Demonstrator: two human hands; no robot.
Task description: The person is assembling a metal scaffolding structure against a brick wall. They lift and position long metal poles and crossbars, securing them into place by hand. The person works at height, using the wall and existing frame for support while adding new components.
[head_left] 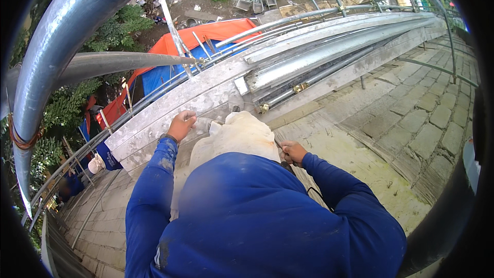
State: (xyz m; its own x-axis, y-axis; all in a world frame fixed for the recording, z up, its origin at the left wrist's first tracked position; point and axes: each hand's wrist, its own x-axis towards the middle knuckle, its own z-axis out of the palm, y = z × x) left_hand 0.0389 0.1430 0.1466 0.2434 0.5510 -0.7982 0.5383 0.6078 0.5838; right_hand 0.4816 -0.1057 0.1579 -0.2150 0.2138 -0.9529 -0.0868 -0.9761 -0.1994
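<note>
My left hand is over the grey planks of the scaffold, to the left of my pale, stained trousers. Its fingers are curled, thumb near the forefinger; whatever they pinch, if anything, is too small to make out. On the other side, beside my hip, my right hand is closed around a dark, narrow thing, mostly hidden by the fingers and my blue shirt. A black cord loops below that hand. Ahead of my knees, a pipe with a brass-coloured coupler lies along the planks.
Long metal channels lie on the planks. A stone block wall runs along the right. Guard rails edge the drop on the left, above orange tarps. A thick pipe crosses close by; another worker is lower left.
</note>
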